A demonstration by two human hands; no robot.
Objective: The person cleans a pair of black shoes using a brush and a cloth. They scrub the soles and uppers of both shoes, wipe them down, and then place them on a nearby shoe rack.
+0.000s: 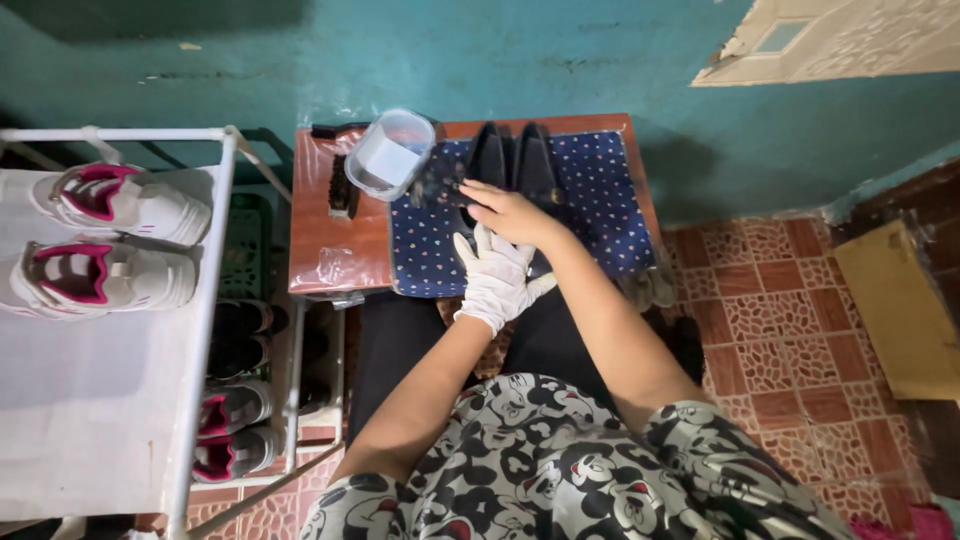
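Your left hand (497, 280): wears a white glove, fingers loosely spread and pointing up toward the shoes; its grip is open, holding nothing.
Your right hand (512, 214): bare, lying across the gloved fingertips at the near edge of the cloth; its fingers curl at the glove, but whether they pinch it cannot be told.
Black shoes (512, 158): a pair lying side by side, toes toward the wall, on the middle of the cloth, just beyond your right hand.
Blue dotted cloth (600, 190): spread over the right part of the counter, under the shoes.
Counter (330, 225): a small reddish-brown top set against the teal wall, directly in front of your knees.
Clear tub (390, 152): a lidded plastic box with pale contents, tilted at the left edge of the cloth.
Brush (340, 185): dark, lying on the bare wood just left of the tub.
Shoe rack (200, 300): a white frame at your left, with white-and-pink sneakers (110, 240) on its top shelf.
Step in hand: judged as seating the glove on your left hand.
Next move calls for: the glove snug at every finger before you reach for a shoe.
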